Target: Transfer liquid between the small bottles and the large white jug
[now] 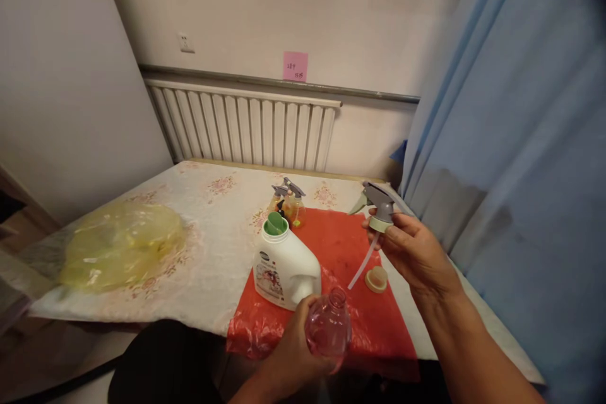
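Note:
My left hand [299,342] is wrapped round a pink see-through bottle [330,328], whose neck is uncovered at the top. Pinched at its collar in my right hand [419,249] is a grey spray trigger head [379,202], with its dip tube [363,262] hanging down. The tube's lower end is above and to the right of the bottle's mouth, apart from it. Just behind the bottle, a white detergent jug [286,268] stands upright with a green spout in its uncapped neck. A pale round cap [376,279] lies below my right hand on a red plastic sheet [338,240].
Several spray bottles [296,205] stand behind the jug. A crumpled yellow plastic bag [125,246] rests at the left of the table with a flowered cloth [208,233]. A radiator [246,123] lines the wall behind; a blue curtain [516,158] hangs close on the right.

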A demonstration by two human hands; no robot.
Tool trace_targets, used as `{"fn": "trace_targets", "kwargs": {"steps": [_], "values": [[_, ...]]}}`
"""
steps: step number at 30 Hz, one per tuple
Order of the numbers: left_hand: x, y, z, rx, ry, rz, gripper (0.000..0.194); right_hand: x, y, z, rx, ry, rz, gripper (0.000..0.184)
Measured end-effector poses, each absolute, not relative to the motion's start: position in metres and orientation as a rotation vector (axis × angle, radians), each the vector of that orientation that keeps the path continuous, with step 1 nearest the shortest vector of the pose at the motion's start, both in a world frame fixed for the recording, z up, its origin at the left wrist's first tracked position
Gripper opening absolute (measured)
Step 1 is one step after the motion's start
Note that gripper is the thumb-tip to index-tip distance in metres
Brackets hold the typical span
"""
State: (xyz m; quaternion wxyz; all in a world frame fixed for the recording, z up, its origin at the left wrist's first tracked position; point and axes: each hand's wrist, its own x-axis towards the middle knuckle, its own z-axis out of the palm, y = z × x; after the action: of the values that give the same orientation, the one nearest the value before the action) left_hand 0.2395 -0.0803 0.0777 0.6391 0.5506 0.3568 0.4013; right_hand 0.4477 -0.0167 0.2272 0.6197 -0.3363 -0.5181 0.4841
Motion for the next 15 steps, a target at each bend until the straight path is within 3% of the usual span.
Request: {"fn": "trace_targets", "kwargs": {"steps": [8, 15], "values": [[0.240, -0.081, 0.093, 1.359, 0.870, 0.957, 0.081, 0.433, -0.019, 0.193, -0.827, -1.268, 1.162, 0.031], [0.238, -0.075, 0.089, 1.459, 0.891, 0.999, 0.083, 0.428, -0.039, 0.155, -0.854, -1.300, 1.367, 0.042]]}}
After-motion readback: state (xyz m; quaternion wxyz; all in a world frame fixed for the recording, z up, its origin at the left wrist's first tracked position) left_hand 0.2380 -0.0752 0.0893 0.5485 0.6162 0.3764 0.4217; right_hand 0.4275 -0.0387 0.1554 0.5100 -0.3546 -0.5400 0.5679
